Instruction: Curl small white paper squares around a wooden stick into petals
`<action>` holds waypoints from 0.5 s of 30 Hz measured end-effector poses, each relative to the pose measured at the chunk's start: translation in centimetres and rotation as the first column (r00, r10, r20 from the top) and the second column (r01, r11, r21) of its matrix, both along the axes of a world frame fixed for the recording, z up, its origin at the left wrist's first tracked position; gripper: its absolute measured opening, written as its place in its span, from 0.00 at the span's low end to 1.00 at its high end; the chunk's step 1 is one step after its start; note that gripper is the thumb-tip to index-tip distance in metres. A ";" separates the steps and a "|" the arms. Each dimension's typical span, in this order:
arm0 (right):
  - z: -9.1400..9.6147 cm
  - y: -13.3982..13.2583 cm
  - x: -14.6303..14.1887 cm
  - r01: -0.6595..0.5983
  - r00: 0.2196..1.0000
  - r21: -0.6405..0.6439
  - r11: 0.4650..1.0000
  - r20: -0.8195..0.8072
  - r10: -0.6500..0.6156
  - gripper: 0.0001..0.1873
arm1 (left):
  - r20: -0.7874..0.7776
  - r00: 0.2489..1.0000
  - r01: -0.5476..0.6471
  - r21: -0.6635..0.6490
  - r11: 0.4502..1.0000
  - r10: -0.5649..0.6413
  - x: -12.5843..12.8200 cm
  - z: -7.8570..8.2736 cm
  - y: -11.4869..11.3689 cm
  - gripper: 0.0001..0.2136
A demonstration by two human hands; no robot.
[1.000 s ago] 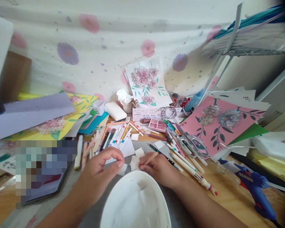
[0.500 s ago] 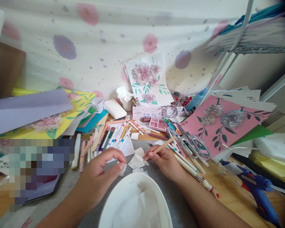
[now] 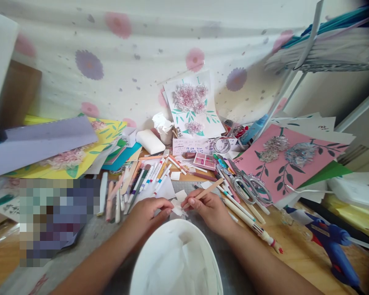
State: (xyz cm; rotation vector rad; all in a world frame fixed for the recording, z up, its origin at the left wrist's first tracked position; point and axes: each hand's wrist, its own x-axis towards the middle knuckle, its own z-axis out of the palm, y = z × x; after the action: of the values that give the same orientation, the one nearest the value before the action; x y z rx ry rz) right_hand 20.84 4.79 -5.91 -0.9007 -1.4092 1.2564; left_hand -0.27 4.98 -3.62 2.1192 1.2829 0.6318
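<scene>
My right hand (image 3: 210, 211) grips a flat wooden craft stick (image 3: 207, 190) between thumb and fingers, slanting up to the right. Its lower tip is at a small thin white paper piece (image 3: 178, 209). My left hand (image 3: 153, 213) has thumb and index finger closed together on the left edge of that paper piece. More white paper pieces lie just behind the fingers. Right below both hands stands a white oval bowl (image 3: 135, 266), with pale paper-like pieces inside. A grey cutting mat (image 3: 95, 229) lies under the hands.
Markers (image 3: 150, 174) and brushes crowd the area behind my left hand. Scissors (image 3: 261, 190) and pens lie to the right, with a blue glue gun (image 3: 335, 246) farther out. Flower pictures on pink card (image 3: 310, 180) and white paper (image 3: 213, 123) stand around. A blurred-out device (image 3: 58, 221) is at left.
My left hand has moved right, and its parted thumb and finger have closed on the white paper piece. The stick in my right hand has shifted slightly left.
</scene>
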 end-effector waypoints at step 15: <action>2.7 -2.4 -0.9 0.062 0.933 0.025 0.998 -0.357 -0.049 0.08 | 0.240 0.970 -0.033 -0.039 0.999 0.042 0.3 3.3 -2.4 0.10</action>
State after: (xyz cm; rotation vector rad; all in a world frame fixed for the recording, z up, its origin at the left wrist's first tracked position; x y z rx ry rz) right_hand 19.93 2.40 -3.23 -0.6434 -1.1066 1.2738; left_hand 0.01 2.56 -0.33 1.9257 1.1916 0.8481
